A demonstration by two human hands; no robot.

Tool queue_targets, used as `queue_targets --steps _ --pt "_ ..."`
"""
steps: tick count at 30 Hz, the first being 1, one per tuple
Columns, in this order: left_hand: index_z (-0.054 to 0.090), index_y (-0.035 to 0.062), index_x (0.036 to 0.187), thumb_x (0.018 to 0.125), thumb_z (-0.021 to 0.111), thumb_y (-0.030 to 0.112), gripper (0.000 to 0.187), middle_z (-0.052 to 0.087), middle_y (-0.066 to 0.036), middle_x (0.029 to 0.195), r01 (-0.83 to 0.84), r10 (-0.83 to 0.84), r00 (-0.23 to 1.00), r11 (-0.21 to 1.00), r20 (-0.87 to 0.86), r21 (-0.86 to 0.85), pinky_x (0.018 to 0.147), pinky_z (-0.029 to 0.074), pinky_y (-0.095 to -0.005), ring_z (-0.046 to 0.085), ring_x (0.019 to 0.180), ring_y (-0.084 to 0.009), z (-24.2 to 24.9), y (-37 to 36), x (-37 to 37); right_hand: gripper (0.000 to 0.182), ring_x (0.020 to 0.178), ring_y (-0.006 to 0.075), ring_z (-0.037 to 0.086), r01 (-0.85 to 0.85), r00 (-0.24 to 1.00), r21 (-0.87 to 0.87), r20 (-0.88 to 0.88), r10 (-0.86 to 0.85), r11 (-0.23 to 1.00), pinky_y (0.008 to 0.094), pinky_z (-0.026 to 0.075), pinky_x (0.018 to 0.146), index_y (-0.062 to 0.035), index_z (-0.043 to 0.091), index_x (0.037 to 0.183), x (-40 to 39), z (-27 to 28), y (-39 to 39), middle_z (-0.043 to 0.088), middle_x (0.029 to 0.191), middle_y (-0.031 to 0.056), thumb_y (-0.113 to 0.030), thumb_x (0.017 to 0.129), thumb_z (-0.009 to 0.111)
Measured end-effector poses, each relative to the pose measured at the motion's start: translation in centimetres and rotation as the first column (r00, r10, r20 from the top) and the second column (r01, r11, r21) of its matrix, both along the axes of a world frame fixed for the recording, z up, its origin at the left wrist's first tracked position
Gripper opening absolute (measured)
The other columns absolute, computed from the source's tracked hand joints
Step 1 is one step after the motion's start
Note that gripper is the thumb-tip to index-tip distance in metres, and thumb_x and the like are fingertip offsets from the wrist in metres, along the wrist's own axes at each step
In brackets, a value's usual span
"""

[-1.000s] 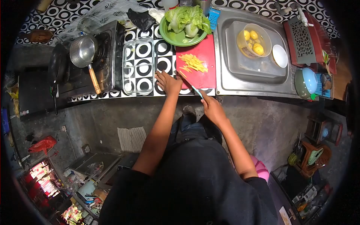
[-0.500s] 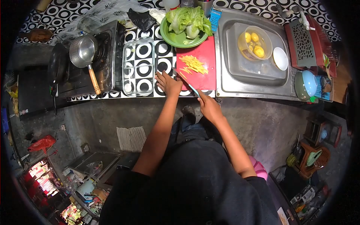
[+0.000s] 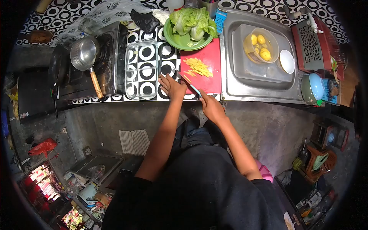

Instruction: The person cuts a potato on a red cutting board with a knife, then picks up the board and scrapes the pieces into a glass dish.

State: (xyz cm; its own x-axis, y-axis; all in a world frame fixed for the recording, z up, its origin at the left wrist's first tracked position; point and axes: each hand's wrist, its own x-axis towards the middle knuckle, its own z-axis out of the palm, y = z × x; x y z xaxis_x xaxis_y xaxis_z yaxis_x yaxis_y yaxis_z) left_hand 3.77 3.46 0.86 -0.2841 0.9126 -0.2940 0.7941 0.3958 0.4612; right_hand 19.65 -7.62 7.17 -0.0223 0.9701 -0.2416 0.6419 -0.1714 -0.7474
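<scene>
My right hand (image 3: 212, 107) is closed around the light-blue handle of a knife (image 3: 195, 90). Its blade points up and left over the lower left of a red cutting board (image 3: 207, 85). Close to the blade, my left hand (image 3: 173, 88) reaches over the board's left edge and the tiled counter, palm down with fingers stretched out. Anything under that palm is hidden. A heap of thin yellow-orange vegetable strips (image 3: 198, 66) lies on the board, just beyond the knife. Behind it, a green bowl (image 3: 188, 46) of leafy greens (image 3: 193, 23) overlaps the board's far edge.
Left of my hands stands a clear glass dish (image 3: 142, 96), then a stove with a wooden-handled saucepan (image 3: 83, 53). On the right, a steel sink (image 3: 230, 86) holds a tub (image 3: 251, 53) of peeled yellow potatoes and a white bowl (image 3: 286, 61). A dish rack (image 3: 309, 50) stands beyond.
My right hand and the knife handle have shifted slightly left. My left hand stays in almost the same place, and the strips look unchanged.
</scene>
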Motion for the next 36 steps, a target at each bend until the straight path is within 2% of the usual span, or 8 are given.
queue_targets --steps 5,11,17,26,36 --pt "0.025 -0.0027 0.156 0.082 0.074 0.021 0.091 0.010 -0.027 0.169 -0.006 0.006 1.000 1.000 0.015 0.009 0.127 0.006 -0.0593 0.001 0.159 -0.0446 0.2 -0.1 0.2 0.044 0.094 0.0494 0.066 -0.003 1.000 -0.028 0.000 0.003 1.000 0.0568 0.052 0.080 -0.0095 0.046 0.146 -0.2 0.3 0.3 0.068 0.100 0.0293 -0.017 0.104 0.054" --pt "0.025 -0.0027 0.156 0.082 0.073 0.023 0.092 0.011 -0.028 0.169 -0.005 0.005 1.000 1.000 0.016 0.015 0.127 0.007 -0.0599 0.003 0.159 -0.0458 0.1 -0.1 0.1 0.043 0.092 0.0493 0.066 -0.012 1.000 0.009 -0.006 0.012 1.000 0.0573 0.051 0.080 -0.0090 0.048 0.145 -0.3 -1.0 0.9 0.068 0.099 0.0302 -0.017 0.104 0.054" --pt "0.027 -0.0026 0.156 0.082 0.077 0.027 0.094 0.012 -0.027 0.169 0.009 -0.009 1.000 1.000 -0.029 0.006 0.126 0.010 -0.0611 0.003 0.159 -0.0459 -0.3 0.0 0.0 0.046 0.092 0.0500 0.066 -0.024 1.000 -0.046 -0.014 0.024 0.999 0.0571 0.051 0.081 -0.0084 0.048 0.148 0.1 -0.7 1.4 0.068 0.095 0.0310 -0.016 0.103 0.054" --pt "0.026 -0.0026 0.157 0.084 0.076 0.027 0.094 0.011 -0.026 0.169 0.002 -0.003 1.000 1.000 -0.019 -0.008 0.126 0.010 -0.0606 0.003 0.159 -0.0456 0.2 0.0 0.1 0.046 0.093 0.0501 0.066 -0.011 0.999 -0.008 -0.046 0.011 1.000 0.0579 0.050 0.080 -0.0070 0.049 0.146 -0.3 -1.4 2.2 0.068 0.095 0.0316 -0.016 0.102 0.055" --pt "0.026 -0.0026 0.157 0.080 0.074 0.026 0.095 0.009 -0.028 0.170 0.004 -0.004 1.000 1.000 -0.011 -0.022 0.127 0.007 -0.0595 0.003 0.159 -0.0448 0.0 0.0 0.1 0.045 0.094 0.0501 0.066 -0.023 0.998 0.003 -0.057 0.023 1.000 0.0576 0.051 0.082 -0.0069 0.050 0.146 -1.0 -1.9 3.4 0.068 0.094 0.0327 -0.017 0.102 0.055"
